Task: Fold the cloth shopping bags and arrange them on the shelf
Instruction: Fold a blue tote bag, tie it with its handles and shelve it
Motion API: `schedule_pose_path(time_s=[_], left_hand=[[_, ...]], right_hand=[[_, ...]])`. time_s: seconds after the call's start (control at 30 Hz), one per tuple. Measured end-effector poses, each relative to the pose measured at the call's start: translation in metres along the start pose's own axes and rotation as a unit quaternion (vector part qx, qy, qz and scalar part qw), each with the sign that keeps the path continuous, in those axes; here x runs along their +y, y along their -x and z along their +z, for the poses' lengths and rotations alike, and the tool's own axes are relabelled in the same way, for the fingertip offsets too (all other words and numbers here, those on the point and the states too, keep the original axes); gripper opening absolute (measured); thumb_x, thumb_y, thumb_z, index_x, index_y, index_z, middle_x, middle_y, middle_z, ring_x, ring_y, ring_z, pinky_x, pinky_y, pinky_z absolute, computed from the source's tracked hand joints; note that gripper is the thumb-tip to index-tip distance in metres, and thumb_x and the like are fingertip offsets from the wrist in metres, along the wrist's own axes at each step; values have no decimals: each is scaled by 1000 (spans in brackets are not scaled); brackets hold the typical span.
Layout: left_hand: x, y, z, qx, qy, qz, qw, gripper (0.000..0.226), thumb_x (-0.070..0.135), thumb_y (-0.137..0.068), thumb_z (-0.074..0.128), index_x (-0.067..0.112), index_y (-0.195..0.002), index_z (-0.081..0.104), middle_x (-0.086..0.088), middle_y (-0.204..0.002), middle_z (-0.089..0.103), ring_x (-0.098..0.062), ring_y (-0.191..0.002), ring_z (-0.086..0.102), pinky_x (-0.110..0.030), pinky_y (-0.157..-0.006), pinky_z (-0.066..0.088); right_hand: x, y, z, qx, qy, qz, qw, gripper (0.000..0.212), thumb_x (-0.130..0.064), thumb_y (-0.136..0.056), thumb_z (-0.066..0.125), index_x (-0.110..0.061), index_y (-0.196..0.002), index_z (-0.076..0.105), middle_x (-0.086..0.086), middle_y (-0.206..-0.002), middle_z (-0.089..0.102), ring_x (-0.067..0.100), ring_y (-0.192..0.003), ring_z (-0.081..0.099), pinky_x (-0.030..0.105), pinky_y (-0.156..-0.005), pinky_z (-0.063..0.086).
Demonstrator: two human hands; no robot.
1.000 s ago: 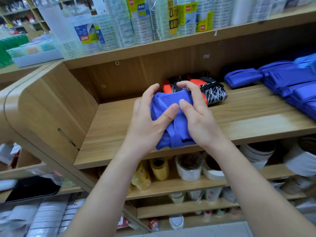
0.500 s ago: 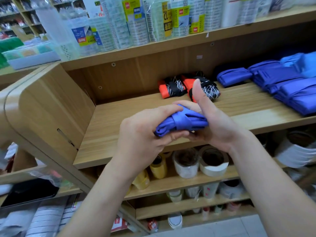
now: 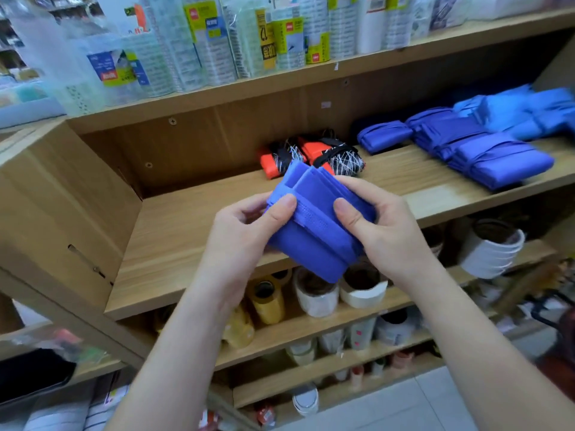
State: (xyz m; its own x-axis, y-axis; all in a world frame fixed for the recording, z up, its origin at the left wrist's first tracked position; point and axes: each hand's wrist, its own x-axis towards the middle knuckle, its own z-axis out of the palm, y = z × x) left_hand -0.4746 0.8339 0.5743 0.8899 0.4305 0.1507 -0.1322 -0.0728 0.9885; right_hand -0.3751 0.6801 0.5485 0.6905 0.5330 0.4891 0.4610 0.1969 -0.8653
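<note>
A folded blue cloth bag [image 3: 314,225] is held in the air in front of the wooden shelf [image 3: 193,237], above its front edge. My left hand [image 3: 245,234] grips its left side, thumb on top. My right hand [image 3: 376,225] grips its right side, thumb pressed on the fold. On the shelf's right lie several folded blue bags [image 3: 485,150]. Two rolled orange-and-black bags [image 3: 311,157] rest at the back of the shelf, behind the held bag.
The shelf above carries rolls of wrapped plastic goods [image 3: 249,42]. The shelf below holds tape rolls [image 3: 317,293] and white containers [image 3: 491,250]. A wooden side panel [image 3: 62,213] closes the shelf on the left.
The bag has gone from a crumpled bundle to a flat folded packet. Both hands have shifted to hold it by its two sides, a little nearer to me.
</note>
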Motion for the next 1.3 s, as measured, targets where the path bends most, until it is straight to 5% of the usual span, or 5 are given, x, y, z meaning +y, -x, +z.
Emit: schedule_pose_path(time_s=[0.37,0.57,0.8,0.9,1.3], left_hand=[[-7,-16,63,-204,-162,39,965,24,36,-88,60,24,-108,54,1,-82,67,-13,-64,68,-29,-48,55],[-7,-54,117,-11,-202,134,970,44,28,-79,80,25,-111,49,6,-81,70,-16,-65,66,-40,-58,56],[-8,-125,183,155,-605,364,690,46,39,-75,77,20,-112,57,-2,-83,61,-27,-66,60,-33,-44,45],[-28,-147,212,115,-671,350,644,47,31,-75,78,15,-117,64,-8,-88,59,-28,-72,59,-32,-45,38],[-34,-159,203,-79,-589,113,796,75,32,-75,82,28,-142,49,8,-110,48,-19,-115,48,-34,-103,38]], right_hand=[[10,6,-63,100,206,22,973,42,-39,-99,38,-7,-86,63,6,-76,63,18,-74,56,34,-71,43],[17,-8,-130,131,255,33,957,31,-33,-102,44,-12,-112,65,10,-98,61,20,-93,56,31,-87,44],[34,-29,-260,114,450,73,883,46,-46,-90,59,-24,-129,60,11,-125,57,31,-123,48,41,-109,34],[49,-34,-285,31,489,106,865,68,-58,-77,57,-29,-138,53,12,-139,47,32,-133,37,40,-116,25],[92,-37,-331,-82,319,55,943,64,-46,-71,78,-45,-131,54,-16,-129,53,2,-120,49,14,-101,34]])
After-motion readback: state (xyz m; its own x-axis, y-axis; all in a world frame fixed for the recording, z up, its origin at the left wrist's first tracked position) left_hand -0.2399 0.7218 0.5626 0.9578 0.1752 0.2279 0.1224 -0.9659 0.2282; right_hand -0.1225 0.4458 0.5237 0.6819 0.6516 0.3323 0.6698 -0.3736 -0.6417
